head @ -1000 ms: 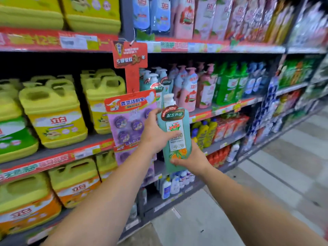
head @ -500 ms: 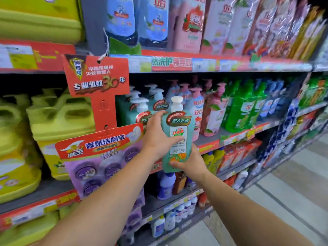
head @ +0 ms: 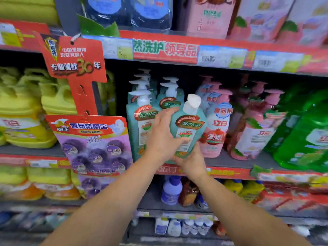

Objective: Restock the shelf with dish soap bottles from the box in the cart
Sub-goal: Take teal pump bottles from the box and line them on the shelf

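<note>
Moved in on the shelf (head: 230,163) over the last second. Carried the teal bottle (head: 188,128) up from lower-shelf level to the teal pump row (head: 142,119), between it and the pink bottles (head: 217,128). Bottle went from upright to tilted right. Left hand (head: 162,137) shifted higher on its side; right hand (head: 192,162) stayed underneath.

Two bare forearms, no sleeves — left hand (head: 162,137), right hand (head: 192,161), unadorned fingers (head: 170,110)
</note>
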`<state>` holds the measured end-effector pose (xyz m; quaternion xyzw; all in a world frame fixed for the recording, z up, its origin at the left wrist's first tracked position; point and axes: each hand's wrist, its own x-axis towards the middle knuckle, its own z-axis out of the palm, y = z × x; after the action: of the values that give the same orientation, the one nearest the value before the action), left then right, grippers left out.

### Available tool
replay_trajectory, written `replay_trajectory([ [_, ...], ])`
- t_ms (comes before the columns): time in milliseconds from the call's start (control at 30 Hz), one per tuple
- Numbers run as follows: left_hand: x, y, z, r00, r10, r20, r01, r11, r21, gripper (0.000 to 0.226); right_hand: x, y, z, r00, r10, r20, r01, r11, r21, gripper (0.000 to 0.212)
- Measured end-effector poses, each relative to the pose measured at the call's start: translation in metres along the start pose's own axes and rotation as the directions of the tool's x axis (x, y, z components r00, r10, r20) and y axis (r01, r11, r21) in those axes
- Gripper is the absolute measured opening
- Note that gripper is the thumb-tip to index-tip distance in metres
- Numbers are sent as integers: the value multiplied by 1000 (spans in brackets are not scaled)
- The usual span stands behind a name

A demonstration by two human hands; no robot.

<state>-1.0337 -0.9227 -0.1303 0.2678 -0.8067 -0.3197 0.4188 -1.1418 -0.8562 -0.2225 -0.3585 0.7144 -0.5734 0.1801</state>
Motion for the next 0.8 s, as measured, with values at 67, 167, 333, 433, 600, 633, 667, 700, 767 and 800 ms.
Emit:
replay_trajectory([
  [67, -1, 4, 10, 999, -41, -31, 41, 999, 2, 92, 4, 2, -7, 1000, -2, 26, 1, 1000, 18, 85],
  [167, -2, 6, 23, 994, -88, -58, 86, 996, -30, 96, 9, 4, -13, 999, -4, 44, 4, 1000, 5, 97],
  [333, -3, -5, 25, 974, -205, -95, 207, 978, 11, 100, 11, -8, -16, 996, -15, 89, 26, 992, -127, 75],
  [433, -10, -13, 22, 962, -256, -91, 250, 966, -64, 95, 13, -12, -20, 992, -19, 124, 39, 986, -160, 67],
  [600, -35, -31, 14, 918, -331, -216, 340, 940, 6, 65, 12, -14, -22, 989, -16, 149, 42, 984, -174, 69],
  [633, -40, -36, 13, 900, -356, -250, 371, 929, 13, 60, 12, -13, -22, 989, -15, 147, 42, 982, -182, 70],
  [667, -45, -42, 13, 880, -381, -285, 400, 916, 11, 58, 11, -14, -21, 989, -13, 145, 41, 982, -186, 71],
  [700, -50, -45, 13, 858, -401, -320, 426, 905, 7, 59, 11, -14, -21, 989, -13, 145, 41, 980, -194, 72],
  [767, -56, -48, 14, 821, -428, -378, 465, 885, 7, 63, 10, -14, -20, 989, -9, 148, 40, 978, -203, 73],
  [800, -58, -48, 16, 811, -436, -391, 481, 877, 19, 66, 10, -15, -20, 989, -8, 149, 39, 978, -205, 73],
])
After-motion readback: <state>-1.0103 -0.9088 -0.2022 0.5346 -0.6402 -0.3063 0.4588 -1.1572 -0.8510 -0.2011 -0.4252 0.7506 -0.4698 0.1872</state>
